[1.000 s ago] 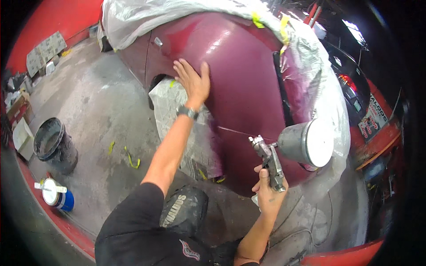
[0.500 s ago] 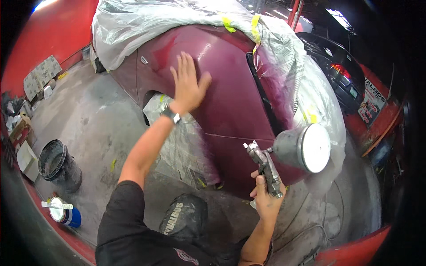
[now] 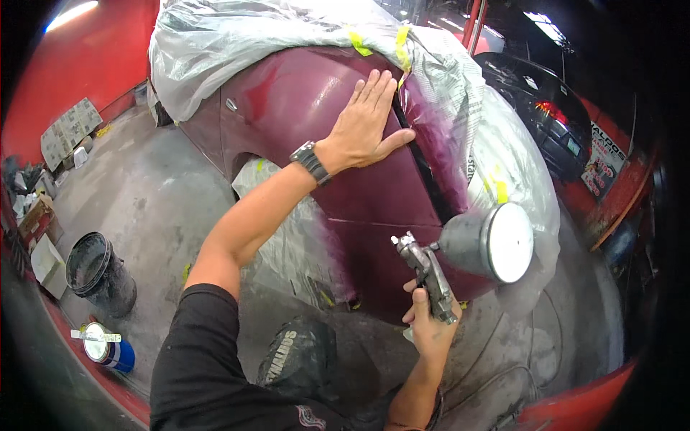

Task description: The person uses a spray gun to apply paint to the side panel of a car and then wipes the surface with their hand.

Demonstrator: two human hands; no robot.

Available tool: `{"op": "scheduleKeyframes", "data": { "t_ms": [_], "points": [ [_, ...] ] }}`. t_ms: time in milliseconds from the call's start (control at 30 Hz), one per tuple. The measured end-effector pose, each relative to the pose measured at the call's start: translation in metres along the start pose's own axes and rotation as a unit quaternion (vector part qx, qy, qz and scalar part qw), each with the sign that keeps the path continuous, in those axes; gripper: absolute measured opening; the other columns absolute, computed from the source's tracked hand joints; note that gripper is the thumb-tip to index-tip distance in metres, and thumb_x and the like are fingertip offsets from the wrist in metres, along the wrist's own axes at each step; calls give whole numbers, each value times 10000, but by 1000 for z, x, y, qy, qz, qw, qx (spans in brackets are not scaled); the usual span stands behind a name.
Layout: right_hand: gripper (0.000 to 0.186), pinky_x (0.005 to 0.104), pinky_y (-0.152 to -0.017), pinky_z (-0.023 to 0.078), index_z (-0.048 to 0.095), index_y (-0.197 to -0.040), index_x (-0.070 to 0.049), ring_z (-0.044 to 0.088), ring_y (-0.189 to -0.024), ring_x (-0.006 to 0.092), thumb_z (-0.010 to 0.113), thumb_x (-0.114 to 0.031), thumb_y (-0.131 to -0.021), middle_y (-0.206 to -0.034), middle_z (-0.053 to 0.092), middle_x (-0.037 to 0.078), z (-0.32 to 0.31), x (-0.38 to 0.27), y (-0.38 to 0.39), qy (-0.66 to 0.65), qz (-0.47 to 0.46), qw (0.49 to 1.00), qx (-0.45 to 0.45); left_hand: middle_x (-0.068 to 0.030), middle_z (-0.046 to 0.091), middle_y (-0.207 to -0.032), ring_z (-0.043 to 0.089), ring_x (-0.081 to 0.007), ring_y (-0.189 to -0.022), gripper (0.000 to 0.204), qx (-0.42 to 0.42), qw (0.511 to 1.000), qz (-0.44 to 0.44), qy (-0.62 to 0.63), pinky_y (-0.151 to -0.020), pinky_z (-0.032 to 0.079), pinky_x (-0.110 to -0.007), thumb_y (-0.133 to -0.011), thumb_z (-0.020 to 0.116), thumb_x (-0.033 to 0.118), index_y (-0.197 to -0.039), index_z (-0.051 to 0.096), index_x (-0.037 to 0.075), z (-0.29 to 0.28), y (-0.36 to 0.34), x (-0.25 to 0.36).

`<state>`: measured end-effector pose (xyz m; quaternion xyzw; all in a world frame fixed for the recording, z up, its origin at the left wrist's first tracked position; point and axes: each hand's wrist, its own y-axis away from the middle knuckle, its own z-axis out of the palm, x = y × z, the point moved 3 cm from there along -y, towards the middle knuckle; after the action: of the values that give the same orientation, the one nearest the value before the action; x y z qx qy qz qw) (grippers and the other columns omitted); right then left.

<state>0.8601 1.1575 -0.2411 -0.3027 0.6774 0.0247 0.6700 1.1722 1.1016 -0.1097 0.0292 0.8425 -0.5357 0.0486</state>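
Note:
My left hand (image 3: 363, 129) lies flat, fingers extended, on the maroon car body panel (image 3: 287, 100), beside the dark window strip (image 3: 425, 172); a watch is on that wrist. My right hand (image 3: 430, 327) grips a metal spray gun (image 3: 424, 273) whose grey cup with a white lid (image 3: 507, 243) sits to the right, in front of the car. Plastic sheeting (image 3: 208, 43) with bright yellow tape (image 3: 359, 43) drapes the car's top and right end. Masking sheet (image 3: 287, 266) covers the wheel opening, with purple overspray along its edge.
A black bucket (image 3: 97, 284) and blue can (image 3: 118, 355) stand on the concrete floor at left. Leaning boards (image 3: 68, 133) and boxes line the red wall. A dark car (image 3: 528, 100) stands behind at right. A hose (image 3: 517, 370) runs across the floor at lower right.
My left hand has slid right and up across the panel toward the window strip. The view has shifted slightly; my right hand still holds the spray gun low at the right.

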Motion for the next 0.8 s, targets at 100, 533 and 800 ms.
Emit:
{"op": "scheduleKeyframes", "data": {
  "t_ms": [100, 533, 800],
  "points": [
    [304, 218, -459, 421, 650, -1147, 18, 547, -505, 58, 720, -174, -923, -813, 685, 37, 0, 3, 0, 5, -6, 1000, 0, -218, 280, -1600, 222, -365, -1504, 829, -47, 995, 82, -25, -1211, 170, -535, -967, 512, 547, -1541, 268, 1, -15, 4, -28],
    [316, 225, -441, 412, 662, -1082, 19, 550, -485, 79, 721, -251, -930, -768, 651, 39, -27, -7, 17, 2, 5, 999, 40, -274, 249, -1591, 172, -453, -1494, 928, 44, 998, -23, -46, -1169, 121, -648, -904, 561, 604, -1513, 292, -42, -2, 18, -43],
    [320, 221, -454, 426, 671, -1039, 16, 554, -503, 75, 719, -280, -927, -795, 674, 51, -38, -1, 25, 10, 8, 999, 45, -219, 175, -1635, 139, -388, -1521, 896, -17, 999, 13, -28, -1208, 99, -565, -959, 498, 574, -1563, 188, -10, -17, 19, -55]
  ]
}}
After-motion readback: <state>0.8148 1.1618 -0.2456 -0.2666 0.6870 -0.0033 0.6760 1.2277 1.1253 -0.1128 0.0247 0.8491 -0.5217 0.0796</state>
